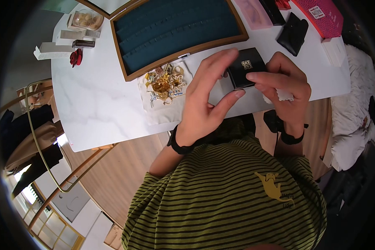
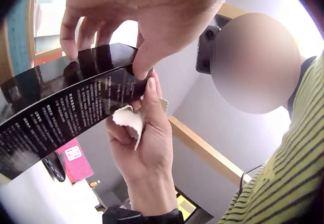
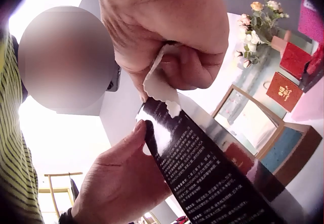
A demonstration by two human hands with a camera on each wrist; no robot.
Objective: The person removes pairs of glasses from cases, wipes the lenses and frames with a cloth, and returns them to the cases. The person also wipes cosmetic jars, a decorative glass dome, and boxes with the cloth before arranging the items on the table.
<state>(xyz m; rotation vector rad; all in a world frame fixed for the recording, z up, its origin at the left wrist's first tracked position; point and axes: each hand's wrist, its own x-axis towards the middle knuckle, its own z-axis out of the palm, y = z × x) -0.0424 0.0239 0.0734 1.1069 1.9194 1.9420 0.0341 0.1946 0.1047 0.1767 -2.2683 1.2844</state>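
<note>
A glossy black box (image 1: pixel 242 74) with a pale emblem on its end is held up between both hands over the table's front. My left hand (image 1: pixel 206 96) grips it from the left, thumb at the near corner and fingers on the far side. Rows of small white print cover one long face of the box (image 3: pixel 195 168). My right hand (image 1: pixel 288 85) has its thumb and index finger against the box's other side. Curled fingers of that hand keep a white scalloped-edged piece (image 3: pixel 161 84), like cloth or tissue, in the palm. Gold-coloured jewellery (image 1: pixel 164 83) is heaped left of my left hand.
Under the jewellery lies a pale cloth (image 1: pixel 160 113). Behind stands an open wooden case (image 1: pixel 123 68) with dark teal lining. Small cartons (image 1: pixel 56 50) and a red flower (image 1: pixel 76 57) are at left; a black pouch (image 1: pixel 293 34) and pink box (image 1: pixel 321 16) at right.
</note>
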